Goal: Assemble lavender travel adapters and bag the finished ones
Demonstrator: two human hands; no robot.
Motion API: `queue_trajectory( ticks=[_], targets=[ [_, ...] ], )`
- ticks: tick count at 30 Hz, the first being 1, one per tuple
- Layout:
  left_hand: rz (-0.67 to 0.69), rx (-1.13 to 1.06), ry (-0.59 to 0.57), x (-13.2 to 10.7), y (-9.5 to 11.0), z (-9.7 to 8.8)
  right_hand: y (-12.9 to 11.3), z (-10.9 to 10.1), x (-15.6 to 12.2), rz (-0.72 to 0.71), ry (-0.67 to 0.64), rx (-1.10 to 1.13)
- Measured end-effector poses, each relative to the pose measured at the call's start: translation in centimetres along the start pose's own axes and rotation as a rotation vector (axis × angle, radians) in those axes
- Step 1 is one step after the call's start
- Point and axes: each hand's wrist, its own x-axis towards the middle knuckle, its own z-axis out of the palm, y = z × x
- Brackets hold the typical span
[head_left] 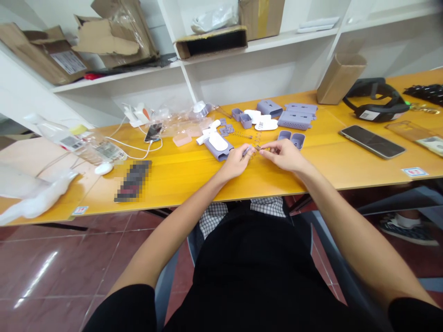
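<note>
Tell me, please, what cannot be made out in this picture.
In the head view:
Small parts between left hand and right hand: partly covered by the hands, too small to identify.
Dark item on the table: masked by pixelation.
Black bundle: cut off by the right edge.
Rightmost table sticker: print too small.

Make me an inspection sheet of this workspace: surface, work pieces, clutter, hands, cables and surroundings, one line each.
Surface: orange-yellow tabletop, a small sticker at its front edge.
Work pieces: coil spring, purple casing with a white oval piece on it, purple cups.
Clutter: dark phone and headset at right, plastic bottle at far left.
Hands: right hand pinches a small brownish piece, too small to identify; left hand beside it, grip unclear.
Cables: white cable by a second phone, left of the hands.
Surroundings: white shelves with cardboard boxes; tiled floor.
</note>
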Motion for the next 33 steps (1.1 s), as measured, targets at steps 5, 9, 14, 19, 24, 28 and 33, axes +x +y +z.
queue_trajectory(
  ticks=[5,9,14,19,24,28,33],
  targets=[
    [-0.117,-0.133,0.093,0.5,-0.2,0.2,-0.8,1.0,-0.3,-0.054,0.174,-0.255],
    [-0.209,-0.231,0.139,0.5,-0.2,0.4,-1.7,1.5,-0.5,-0.047,0.179,-0.247],
    [-0.232,-0.267,0.155,0.3,-0.4,0.5,-1.5,1.3,-0.1,0.046,-0.005,0.096],
    [-0.212,-0.258,0.138,0.3,-0.3,0.6,-0.9,0.8,0.0,0.069,-0.097,0.247],
    [-0.205,-0.248,0.114,0.2,0.1,0.5,-1.0,0.5,-0.2,0.063,-0.086,0.241],
    [-0.189,-0.266,0.09,0.1,0.2,0.4,-1.4,0.5,-0.3,0.094,-0.069,0.264],
    [-0.163,-0.271,0.081,0.1,0.2,0.5,-1.8,0.4,-0.4,0.078,-0.004,0.225]
  ],
)
